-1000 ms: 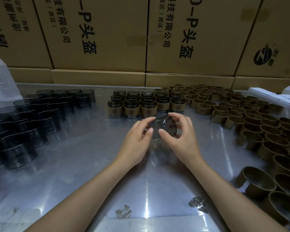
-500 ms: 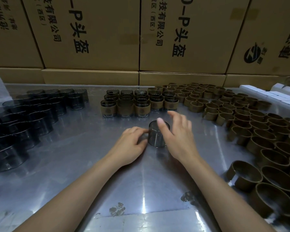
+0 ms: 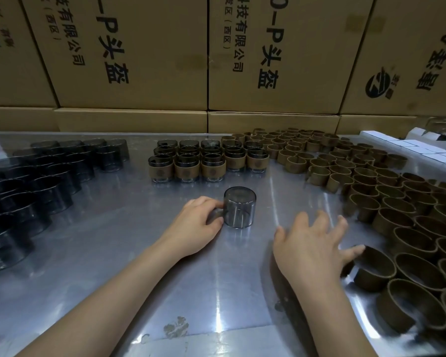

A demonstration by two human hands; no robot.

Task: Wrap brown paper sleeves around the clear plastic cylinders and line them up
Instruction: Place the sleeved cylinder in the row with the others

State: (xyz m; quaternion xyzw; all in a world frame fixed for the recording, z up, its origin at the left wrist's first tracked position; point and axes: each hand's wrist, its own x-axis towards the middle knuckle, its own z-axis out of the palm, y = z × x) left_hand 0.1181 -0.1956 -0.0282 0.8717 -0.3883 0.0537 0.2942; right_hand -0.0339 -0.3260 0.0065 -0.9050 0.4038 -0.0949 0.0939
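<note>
Head view looks down on a shiny metal table, with one bare plastic cylinder standing upright near its middle; that cylinder serves as the landmark. Touching its left side, the left hand has its fingers curled against the wall, steadying it. To its right and nearer the camera, the right hand hovers with fingers spread apart and holding nothing, fingertips almost at the closest brown paper sleeve; whether they touch it I cannot tell. More loose sleeves crowd the table right of the cylinder; just beyond it stand the finished wrapped cylinders in rows; well to its left sits the stock of bare dark cylinders; behind everything rises a wall of cardboard boxes.

Risks, as I judge them: the sleeves lie packed touching one another, so lifting one may drag or tip its neighbours; the cylinder is light and the table slick, so a loose left grip could let it skid or topple while the sleeve goes on; a sleeve put on crooked would sit uneven in the row.

Hard to read: the right hand is blurred; the left fingertips show only dimly through the tinted wall; sleeves at the right edge are cut off; white boxes far right of the cylinder are unclear.
</note>
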